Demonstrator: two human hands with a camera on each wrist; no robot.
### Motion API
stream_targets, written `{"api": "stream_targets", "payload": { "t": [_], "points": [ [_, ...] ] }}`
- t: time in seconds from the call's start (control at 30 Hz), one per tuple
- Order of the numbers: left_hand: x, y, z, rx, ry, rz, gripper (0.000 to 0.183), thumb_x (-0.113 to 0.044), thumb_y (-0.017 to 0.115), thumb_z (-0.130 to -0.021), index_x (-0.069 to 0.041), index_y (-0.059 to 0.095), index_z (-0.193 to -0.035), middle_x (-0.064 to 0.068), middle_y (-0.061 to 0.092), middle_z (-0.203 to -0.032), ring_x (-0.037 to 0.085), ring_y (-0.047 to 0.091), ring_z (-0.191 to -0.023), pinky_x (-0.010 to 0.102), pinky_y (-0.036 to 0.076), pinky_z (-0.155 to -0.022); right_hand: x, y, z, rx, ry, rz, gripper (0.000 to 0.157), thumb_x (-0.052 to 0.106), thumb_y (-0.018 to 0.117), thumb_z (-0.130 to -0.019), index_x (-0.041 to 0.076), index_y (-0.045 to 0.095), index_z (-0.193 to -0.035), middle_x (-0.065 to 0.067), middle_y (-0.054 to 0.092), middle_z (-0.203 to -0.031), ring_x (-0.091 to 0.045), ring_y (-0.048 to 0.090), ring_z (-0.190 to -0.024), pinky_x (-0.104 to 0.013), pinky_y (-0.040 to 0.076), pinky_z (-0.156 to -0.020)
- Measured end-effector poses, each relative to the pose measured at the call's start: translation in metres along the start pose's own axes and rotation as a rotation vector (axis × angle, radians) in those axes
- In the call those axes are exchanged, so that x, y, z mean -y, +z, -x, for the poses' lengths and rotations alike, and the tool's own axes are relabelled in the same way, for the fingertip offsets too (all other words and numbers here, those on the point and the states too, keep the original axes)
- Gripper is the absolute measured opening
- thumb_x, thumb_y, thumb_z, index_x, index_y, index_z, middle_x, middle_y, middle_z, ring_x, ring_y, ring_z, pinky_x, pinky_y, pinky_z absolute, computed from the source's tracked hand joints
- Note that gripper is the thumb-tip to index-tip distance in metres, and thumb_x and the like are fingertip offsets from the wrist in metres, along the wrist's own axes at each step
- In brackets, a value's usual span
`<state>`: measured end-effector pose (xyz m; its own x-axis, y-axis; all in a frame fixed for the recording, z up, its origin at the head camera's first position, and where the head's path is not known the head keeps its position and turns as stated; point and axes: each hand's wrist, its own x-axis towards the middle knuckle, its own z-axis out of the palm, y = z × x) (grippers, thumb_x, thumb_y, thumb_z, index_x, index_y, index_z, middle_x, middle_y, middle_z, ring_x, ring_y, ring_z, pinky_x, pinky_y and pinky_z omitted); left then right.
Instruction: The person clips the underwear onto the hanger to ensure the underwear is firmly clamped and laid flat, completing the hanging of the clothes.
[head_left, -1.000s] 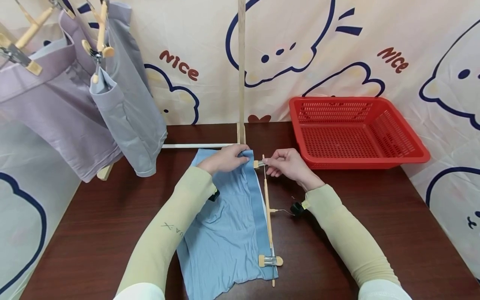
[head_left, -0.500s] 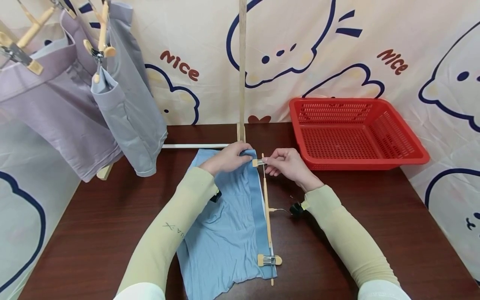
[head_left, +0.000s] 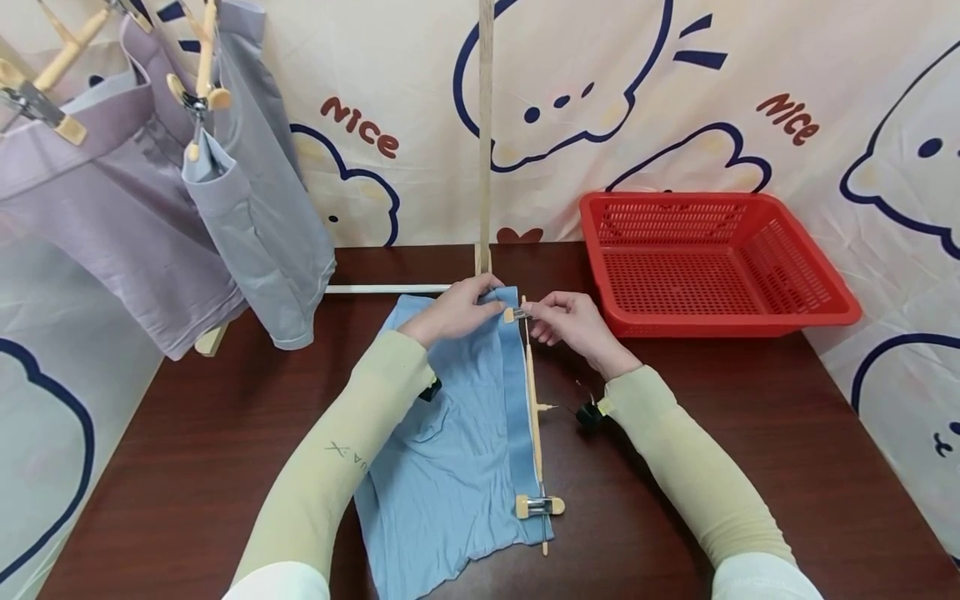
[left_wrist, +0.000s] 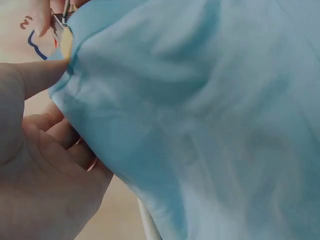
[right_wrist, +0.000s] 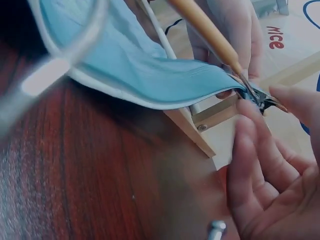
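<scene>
A light blue pair of shorts (head_left: 450,450) lies on the dark wooden table, its waistband along a wooden clip hanger (head_left: 533,400). My left hand (head_left: 456,311) pinches the waistband's far corner; in the left wrist view its thumb lies on the blue cloth (left_wrist: 150,100) near the clip. My right hand (head_left: 579,329) pinches the handles of the hanger's far clip (head_left: 514,315) between thumb and fingers. That clip sits over the waistband edge in the right wrist view, where the fabric (right_wrist: 165,82) sags below the wooden bar (right_wrist: 210,37). The near clip (head_left: 539,506) grips the waistband's other end.
A red plastic basket (head_left: 731,321) stands at the back right. Lilac shorts (head_left: 127,208) and grey-blue shorts (head_left: 262,225) hang from hangers at the upper left. A wooden post (head_left: 484,150) and a white bar (head_left: 386,289) stand behind the work.
Both hands, with the far clip and waistband corner, have shifted slightly away from me and to the left. The clip now sits further over the cloth edge. The hanger's near end has moved up slightly.
</scene>
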<state>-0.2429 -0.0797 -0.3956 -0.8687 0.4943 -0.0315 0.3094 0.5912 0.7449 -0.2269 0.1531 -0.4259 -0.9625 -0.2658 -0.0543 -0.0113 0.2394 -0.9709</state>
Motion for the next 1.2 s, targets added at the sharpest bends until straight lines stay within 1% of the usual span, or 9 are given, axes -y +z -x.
{"api": "stream_targets", "payload": {
  "t": [0.17, 0.37, 0.43, 0.57, 0.67, 0.83, 0.97, 1.07, 1.2],
  "points": [
    [0.009, -0.004, 0.005, 0.017, -0.049, -0.099, 0.031, -0.024, 0.060, -0.104, -0.002, 0.062, -0.126, 0.012, 0.064, -0.113, 0.026, 0.058, -0.098, 0.039, 0.048, -0.091, -0.003, -0.002, -0.002, -0.060, 0.054, 0.022, 0.046, 0.043, 0.071, -0.096, -0.003, 0.067, -0.096, -0.012, 0.061, -0.066, -0.018, 0.055, -0.057, -0.029, 0.049, -0.054],
    [0.028, -0.014, 0.018, -0.005, -0.100, -0.213, 0.023, -0.020, 0.061, -0.103, -0.003, 0.069, -0.117, 0.010, 0.065, -0.097, 0.025, 0.059, -0.087, 0.039, 0.047, -0.082, -0.006, -0.004, -0.001, -0.056, 0.140, 0.033, 0.048, 0.046, 0.066, -0.098, -0.002, 0.062, -0.098, -0.007, 0.055, -0.064, -0.015, 0.050, -0.055, -0.027, 0.045, -0.053],
    [0.036, -0.020, 0.024, -0.034, -0.124, -0.213, 0.022, -0.019, 0.061, -0.103, -0.003, 0.069, -0.115, 0.011, 0.066, -0.099, 0.027, 0.059, -0.088, 0.039, 0.047, -0.082, -0.006, -0.006, 0.000, -0.043, 0.181, 0.045, 0.050, 0.048, 0.064, -0.099, -0.001, 0.061, -0.100, -0.006, 0.052, -0.062, -0.015, 0.046, -0.054, -0.026, 0.042, -0.053],
    [0.050, -0.031, 0.036, -0.102, -0.163, -0.202, 0.027, -0.016, 0.061, -0.103, 0.002, 0.068, -0.122, 0.017, 0.067, -0.118, 0.030, 0.059, -0.095, 0.044, 0.048, -0.088, -0.007, -0.008, 0.000, -0.019, 0.248, 0.073, 0.050, 0.049, 0.062, -0.100, -0.001, 0.061, -0.101, -0.004, 0.050, -0.062, -0.014, 0.044, -0.054, -0.026, 0.039, -0.052],
    [0.056, -0.038, 0.043, -0.173, -0.174, -0.229, 0.027, -0.014, 0.063, -0.101, 0.004, 0.070, -0.121, 0.020, 0.065, -0.118, 0.034, 0.055, -0.100, 0.046, 0.047, -0.088, -0.006, -0.008, -0.002, -0.015, 0.271, 0.088, 0.048, 0.048, 0.061, -0.100, 0.000, 0.060, -0.099, -0.003, 0.050, -0.061, -0.014, 0.044, -0.055, -0.026, 0.039, -0.052],
    [0.059, -0.040, 0.042, -0.377, -0.202, -0.308, 0.022, -0.016, 0.070, -0.097, -0.004, 0.076, -0.114, 0.016, 0.057, -0.106, 0.036, 0.041, -0.109, 0.048, 0.038, -0.088, -0.006, -0.007, -0.010, -0.039, 0.285, 0.122, 0.048, 0.049, 0.061, -0.100, 0.002, 0.061, -0.095, -0.004, 0.051, -0.062, -0.015, 0.045, -0.056, -0.026, 0.040, -0.052],
    [0.057, -0.035, 0.035, -0.505, -0.237, -0.326, 0.017, -0.017, 0.070, -0.097, -0.011, 0.078, -0.111, 0.012, 0.066, -0.103, 0.033, 0.051, -0.101, 0.047, 0.036, -0.087, -0.005, -0.005, -0.019, -0.061, 0.294, 0.177, 0.047, 0.049, 0.060, -0.100, 0.004, 0.060, -0.087, -0.005, 0.053, -0.063, -0.017, 0.047, -0.057, -0.028, 0.041, -0.052],
    [0.055, -0.031, 0.029, -0.533, -0.274, -0.278, 0.018, -0.017, 0.065, -0.100, -0.013, 0.077, -0.112, 0.009, 0.072, -0.102, 0.030, 0.060, -0.087, 0.043, 0.044, -0.080, -0.005, -0.004, -0.024, -0.070, 0.307, 0.208, 0.047, 0.046, 0.060, -0.101, 0.004, 0.061, -0.080, -0.006, 0.055, -0.063, -0.018, 0.048, -0.058, -0.030, 0.041, -0.052],
    [0.053, -0.028, 0.025, -0.498, -0.330, -0.219, 0.022, -0.018, 0.058, -0.104, -0.013, 0.073, -0.119, 0.010, 0.071, -0.106, 0.028, 0.063, -0.082, 0.042, 0.050, -0.068, -0.003, -0.003, -0.028, -0.067, 0.309, 0.221, 0.045, 0.042, 0.061, -0.102, 0.002, 0.065, -0.080, -0.008, 0.059, -0.064, -0.018, 0.052, -0.057, -0.030, 0.042, -0.051]
  ]
}}
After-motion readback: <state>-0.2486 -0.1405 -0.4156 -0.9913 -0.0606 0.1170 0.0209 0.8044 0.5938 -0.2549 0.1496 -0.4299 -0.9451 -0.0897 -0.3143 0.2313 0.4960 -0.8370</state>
